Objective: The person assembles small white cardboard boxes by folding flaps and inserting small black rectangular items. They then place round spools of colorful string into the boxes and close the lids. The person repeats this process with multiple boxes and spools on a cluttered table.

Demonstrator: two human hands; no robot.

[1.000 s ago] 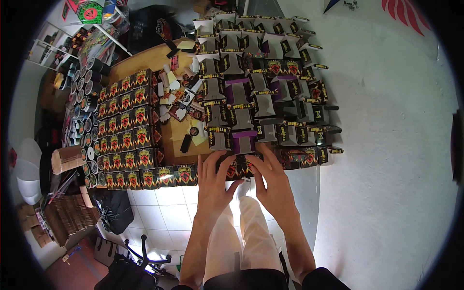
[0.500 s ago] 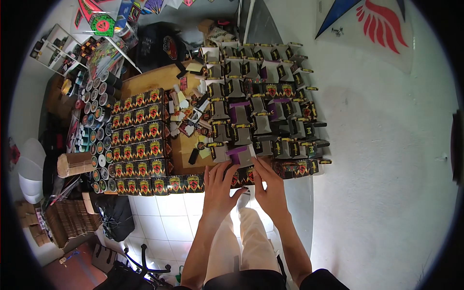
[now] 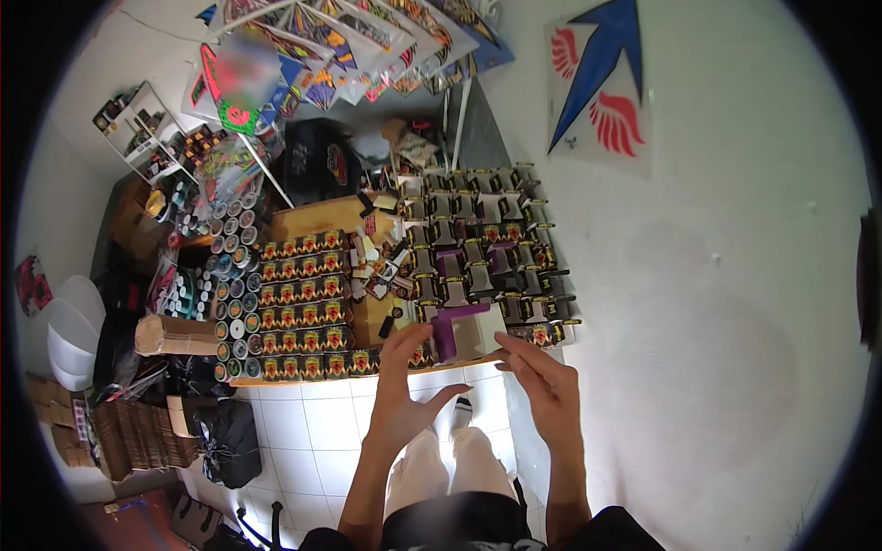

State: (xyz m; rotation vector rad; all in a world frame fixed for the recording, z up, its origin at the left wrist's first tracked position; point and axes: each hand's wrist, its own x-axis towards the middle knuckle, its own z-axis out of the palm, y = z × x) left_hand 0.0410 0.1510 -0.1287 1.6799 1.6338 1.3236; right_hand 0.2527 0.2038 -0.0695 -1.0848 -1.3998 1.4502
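An open carton with a purple left wall and a grey-white inside [image 3: 473,336] is between my hands at the near edge of the table. It looks larger than the boxes behind it and seems raised off them. My left hand [image 3: 401,381] has its fingertips against the carton's left side, its thumb stretched out to the right below. On the other side, my right hand [image 3: 544,390] has bent fingers at the carton's right edge. Behind it stand rows of open black cartons [image 3: 450,292] with raised flaps and yellow lettering.
Closed black boxes with red-and-yellow emblems [image 3: 289,316] fill the table's left part. Cut card scraps [image 3: 372,266] lie between the groups on the wooden tabletop [image 3: 317,219]. Round-lidded jars [image 3: 237,326] stand farther left. A white wall [image 3: 698,367] borders the right side.
The purple-walled carton has come up and nearer between my hands. My right hand has shifted right, and my hands are wider apart. The view has tilted up, showing more of the hanging kites.
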